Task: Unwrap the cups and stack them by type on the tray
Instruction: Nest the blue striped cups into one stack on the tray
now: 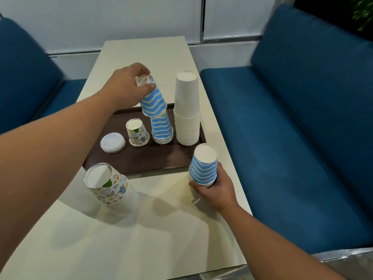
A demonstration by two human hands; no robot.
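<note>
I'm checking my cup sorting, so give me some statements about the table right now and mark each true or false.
1. The left hand holds a striped cup over the striped stack. True.
2. The white stack stands off the tray. False: it stands on the tray.
3. The right hand holds nothing. False: it holds striped cups.
4. A wrapped patterned stack lies on the table, off the tray. True.

cream table (153,229) between blue benches (292,138), white wall (121,19) behind
</note>
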